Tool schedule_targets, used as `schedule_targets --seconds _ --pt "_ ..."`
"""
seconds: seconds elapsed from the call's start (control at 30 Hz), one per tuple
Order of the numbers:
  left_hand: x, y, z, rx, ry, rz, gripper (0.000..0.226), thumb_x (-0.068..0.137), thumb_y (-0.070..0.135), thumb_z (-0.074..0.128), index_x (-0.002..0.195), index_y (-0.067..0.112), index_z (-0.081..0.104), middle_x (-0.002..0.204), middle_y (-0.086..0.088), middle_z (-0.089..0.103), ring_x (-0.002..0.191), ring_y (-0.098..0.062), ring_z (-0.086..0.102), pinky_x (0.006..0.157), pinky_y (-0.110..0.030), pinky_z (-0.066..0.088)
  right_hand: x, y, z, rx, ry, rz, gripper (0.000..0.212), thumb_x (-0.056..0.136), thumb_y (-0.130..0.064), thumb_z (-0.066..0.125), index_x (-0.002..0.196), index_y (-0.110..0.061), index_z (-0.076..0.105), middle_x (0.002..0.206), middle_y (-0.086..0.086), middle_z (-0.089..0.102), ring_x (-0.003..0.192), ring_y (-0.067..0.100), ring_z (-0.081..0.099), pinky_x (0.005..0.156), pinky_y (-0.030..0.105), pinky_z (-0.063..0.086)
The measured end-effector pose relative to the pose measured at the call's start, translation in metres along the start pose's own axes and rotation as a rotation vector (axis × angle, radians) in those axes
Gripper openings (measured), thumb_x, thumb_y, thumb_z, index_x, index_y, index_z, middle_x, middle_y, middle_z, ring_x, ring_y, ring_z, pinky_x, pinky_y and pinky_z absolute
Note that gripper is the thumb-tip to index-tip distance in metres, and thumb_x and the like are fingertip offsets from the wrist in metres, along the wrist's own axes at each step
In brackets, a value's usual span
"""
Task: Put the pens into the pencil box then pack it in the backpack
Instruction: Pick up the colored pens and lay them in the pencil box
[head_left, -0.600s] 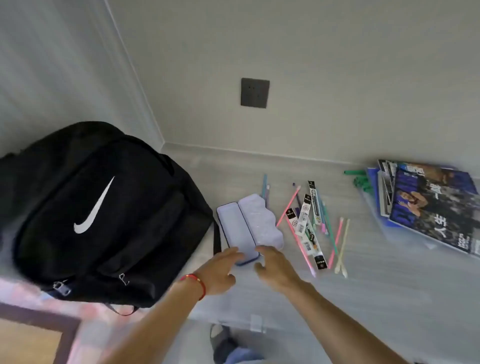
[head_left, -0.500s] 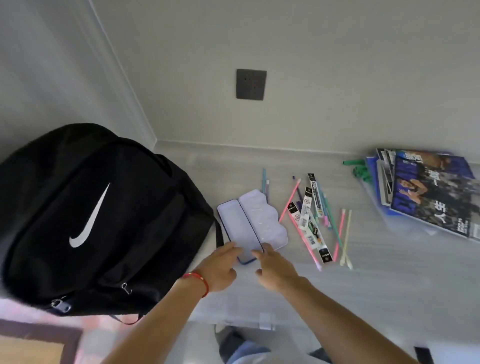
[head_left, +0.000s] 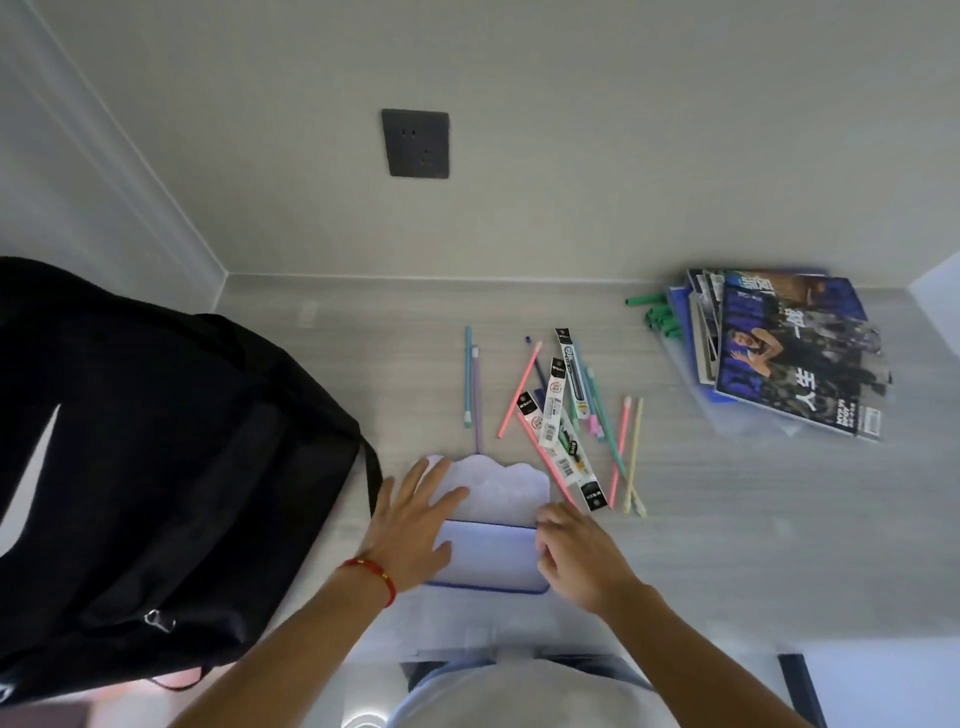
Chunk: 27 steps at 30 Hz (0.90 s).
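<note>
Head view shows your pencil box (head_left: 488, 525) lying open on the pale wood-grain counter (head_left: 727, 519), close to the near edge, roughly midway along it. It is a flat lilac tin: the tray half nearest you is a plain rectangle with a darker blue rim, and the lid half beyond it has a scalloped, cloud-like outline and a paler face. Nothing shows inside the tray.

Your left hand (head_left: 410, 525) rests flat across the box's left side, fingers (head_left: 434, 483) spread wide over the lid and the thumb down on the tray; a red cord bracelet (head_left: 371, 571) circles that wrist. Your right hand (head_left: 582, 558) sits at the box's right end, fingers curled narrow against the hinge line, touching the edge; you cannot tell whether they actually pinch it.

Pens (head_left: 571, 415) lie scattered just beyond the box, toward the far edge: slim pastel sticks in pink, blue, lilac, teal and cream, plus a few refills in clear sleeves with black label ends. Two of them lie apart to the left, side by side, the lilac one reaching almost to the lid.

Your black backpack (head_left: 156, 467) fills the counter's left end, just beside the box. Magazines (head_left: 789, 353) are stacked at the far right corner with green markers (head_left: 657, 312) beside them.
</note>
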<state>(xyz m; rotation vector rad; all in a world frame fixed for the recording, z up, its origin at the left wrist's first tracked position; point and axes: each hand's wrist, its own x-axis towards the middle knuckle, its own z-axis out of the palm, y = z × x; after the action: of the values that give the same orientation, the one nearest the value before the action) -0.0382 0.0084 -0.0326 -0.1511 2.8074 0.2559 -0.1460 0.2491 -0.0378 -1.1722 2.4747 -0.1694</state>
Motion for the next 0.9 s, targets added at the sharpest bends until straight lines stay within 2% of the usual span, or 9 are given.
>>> schedule_targets --seconds 0.1,0.17,0.33,0.43,0.53,0.63,0.73,0.83,0.9 --pt "0.004 0.015 0.008 -0.006 -0.056 -0.018 0.07 0.087 0.05 0.048 0.15 0.036 0.02 0.164 -0.001 -0.001 0.151 -0.027 -0.003 0.117 -0.054 0.016 0.001 0.016 -0.005 0.014 0.03 0.007 0.017 0.09 -0.012 0.047 0.095 -0.008 0.064 0.109 0.005 0.06 0.107 0.024 0.058 0.086 0.036 0.05" --pt "0.005 0.023 0.013 -0.033 -0.094 -0.031 0.067 0.09 0.051 0.044 0.151 0.034 0.02 0.164 -0.001 -0.002 0.151 -0.025 -0.003 0.118 -0.051 0.018 0.003 0.026 -0.008 0.022 0.04 -0.04 0.021 0.09 -0.012 0.048 0.096 -0.009 0.067 0.111 0.003 0.062 0.111 0.025 0.057 0.09 0.036 0.049" --pt "0.017 0.029 0.011 0.0 -0.136 -0.066 0.061 0.094 0.039 0.043 0.151 0.034 0.021 0.163 0.0 0.003 0.151 -0.024 -0.001 0.119 -0.047 0.019 0.013 0.039 -0.018 0.112 0.048 -0.098 0.023 0.091 -0.015 0.05 0.1 -0.014 0.072 0.109 0.0 0.066 0.108 0.021 0.06 0.095 0.032 0.048" --pt "0.025 0.029 0.0 -0.038 -0.142 -0.069 0.064 0.088 0.043 0.049 0.148 0.034 0.028 0.159 -0.004 0.018 0.149 -0.027 0.01 0.118 -0.046 0.022 0.036 0.041 -0.031 0.183 0.061 -0.066 0.022 0.09 -0.013 0.054 0.101 -0.013 0.073 0.11 0.002 0.066 0.106 0.023 0.063 0.091 0.033 0.05" --pt "0.044 0.027 -0.019 -0.197 -0.03 -0.146 0.053 0.082 0.037 0.055 0.134 0.028 0.048 0.138 0.0 0.045 0.132 -0.023 0.036 0.105 -0.039 0.038 0.073 0.039 -0.046 0.238 0.074 -0.007 0.028 0.088 -0.012 0.057 0.113 -0.014 0.07 0.116 0.004 0.064 0.111 0.025 0.062 0.09 0.034 0.05" --pt "0.081 0.018 -0.044 -0.278 0.006 -0.192 0.033 0.082 0.024 0.053 0.115 0.021 0.058 0.116 -0.006 0.056 0.113 -0.03 0.05 0.092 -0.042 0.047 0.115 0.034 -0.058 0.14 0.025 -0.017 0.045 0.091 -0.017 0.056 0.136 -0.02 0.056 0.137 0.005 0.053 0.128 0.027 0.052 0.1 0.038 0.047" --pt "0.117 0.01 -0.059 -0.39 -0.004 -0.262 0.04 0.084 0.019 0.053 0.124 0.018 0.057 0.116 -0.016 0.054 0.109 -0.035 0.052 0.094 -0.045 0.049 0.15 0.03 -0.062 -0.037 -0.07 0.069 0.057 0.094 -0.03 0.055 0.149 -0.032 0.04 0.154 0.008 0.035 0.142 0.031 0.031 0.11 0.046 0.032" --pt "0.145 0.004 -0.058 -0.546 0.015 -0.329 0.036 0.085 0.023 0.056 0.121 0.016 0.056 0.112 -0.017 0.055 0.106 -0.036 0.056 0.09 -0.042 0.05 0.171 0.027 -0.056 -0.106 -0.104 0.143 0.043 0.095 -0.036 0.051 0.138 -0.037 0.052 0.155 0.005 0.032 0.142 0.029 0.032 0.113 0.054 0.024" --pt "0.155 0.006 -0.056 -0.621 0.03 -0.394 0.037 0.086 0.023 0.057 0.12 0.01 0.053 0.115 -0.018 0.056 0.106 -0.037 0.056 0.09 -0.042 0.049 0.172 0.023 -0.052 -0.122 -0.006 0.181 0.029 0.094 -0.033 0.052 0.119 -0.03 0.066 0.142 0.0 0.047 0.136 0.023 0.042 0.111 0.055 0.022"
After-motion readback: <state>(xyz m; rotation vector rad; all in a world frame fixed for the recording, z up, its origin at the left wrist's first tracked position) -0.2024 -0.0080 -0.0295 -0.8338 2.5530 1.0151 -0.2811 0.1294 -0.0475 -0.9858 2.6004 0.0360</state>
